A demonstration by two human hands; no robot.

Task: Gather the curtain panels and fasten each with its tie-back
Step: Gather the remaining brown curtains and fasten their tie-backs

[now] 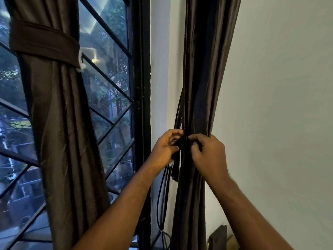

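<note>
Hanging against the pale wall (279,87), the right curtain panel (200,69) is gathered into a narrow bundle of dark brown folds and is met at mid-height by both hands. A loose tie-back (175,168), a dark strap, is gripped by the curled fingers of the left hand (164,147) at the bundle's window-side edge. Its free end is seen dangling just below that hand, with a small white bit near the palm. The front folds are pinched by the right hand (207,154), whose fingers are curled tight against the cloth; whether the strap's other end is also held there cannot be told. Beyond the black window frame (142,69), the left curtain panel (61,123) is already cinched high up by a fastened tie-back (43,39), with a white loop (81,66) at its edge. Black cables (162,195) are seen hanging between frame and bundle.
</note>
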